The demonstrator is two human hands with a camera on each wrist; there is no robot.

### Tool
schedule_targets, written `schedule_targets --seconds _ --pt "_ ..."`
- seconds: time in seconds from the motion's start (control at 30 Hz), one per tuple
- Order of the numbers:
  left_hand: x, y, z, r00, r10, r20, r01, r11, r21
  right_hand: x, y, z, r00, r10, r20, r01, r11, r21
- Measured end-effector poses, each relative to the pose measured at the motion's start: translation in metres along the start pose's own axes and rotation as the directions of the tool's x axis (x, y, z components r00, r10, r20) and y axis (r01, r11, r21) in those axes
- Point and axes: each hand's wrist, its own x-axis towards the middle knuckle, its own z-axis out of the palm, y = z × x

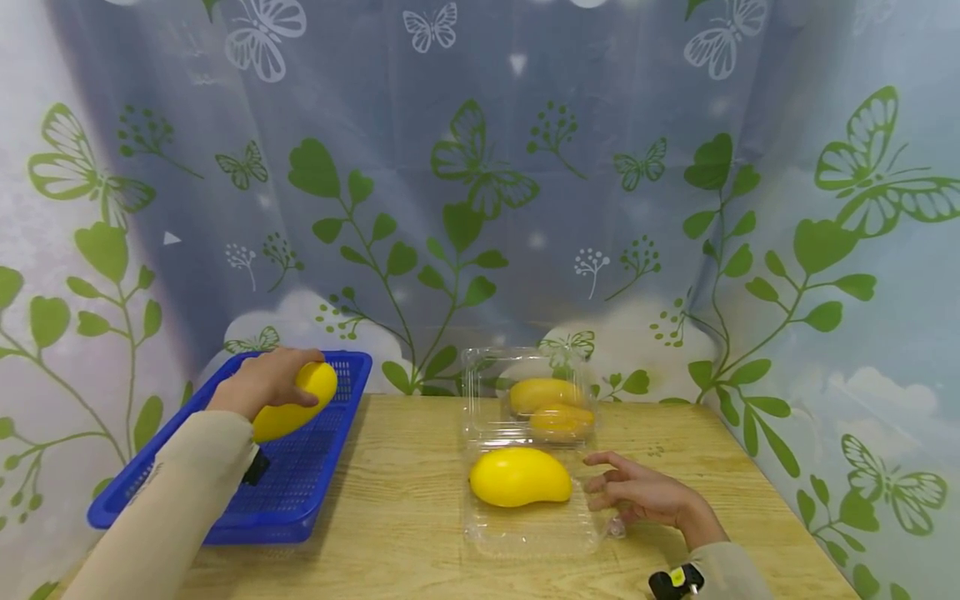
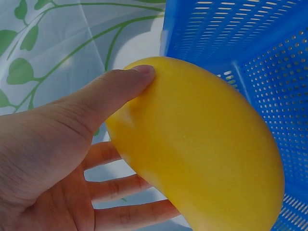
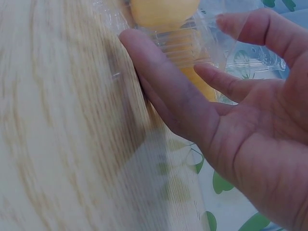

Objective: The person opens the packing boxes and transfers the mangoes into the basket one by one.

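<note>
My left hand [image 1: 270,379] grips a yellow mango [image 1: 300,408] over the blue plastic basket [image 1: 348,433]. In the left wrist view the thumb lies across that mango [image 2: 202,144], with the fingers on its other side. A second mango [image 1: 519,477] lies in the base of a clear plastic clamshell box [image 1: 532,537], whose lid [image 1: 487,371] stands raised at the back. Beside the box's right edge is my right hand [image 1: 648,496], fingers apart and loosely bent, holding nothing. Whether its fingertips touch the box, I cannot tell.
Two more yellow shapes like mangoes, an upper one [image 1: 543,395] and a lower one [image 1: 562,422], show through the clear lid. Everything stands on a wooden table [image 1: 405,500]. A curtain with butterflies and leaves [image 1: 570,208] hangs behind and at both sides.
</note>
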Motion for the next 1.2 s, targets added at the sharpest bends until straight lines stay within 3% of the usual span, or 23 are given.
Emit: schedule_targets --seconds 0.33,0.67,1.2 --pt "0.005 -0.004 0.002 1.000 -0.027 0.015 0.027 1.000 0.004 0.000 0.002 -0.002 1.000 0.005 -0.001 -0.005 1.000 -0.004" --pt "0.013 -0.024 0.007 0.999 -0.047 -0.014 0.047 0.999 -0.023 0.002 0.003 -0.002 1.000 0.003 -0.007 -0.003 1.000 -0.010" --pt "0.012 -0.048 0.018 0.984 -0.171 0.055 0.175 0.981 -0.083 0.002 0.004 -0.002 1.000 -0.009 -0.005 0.009 1.000 -0.003"
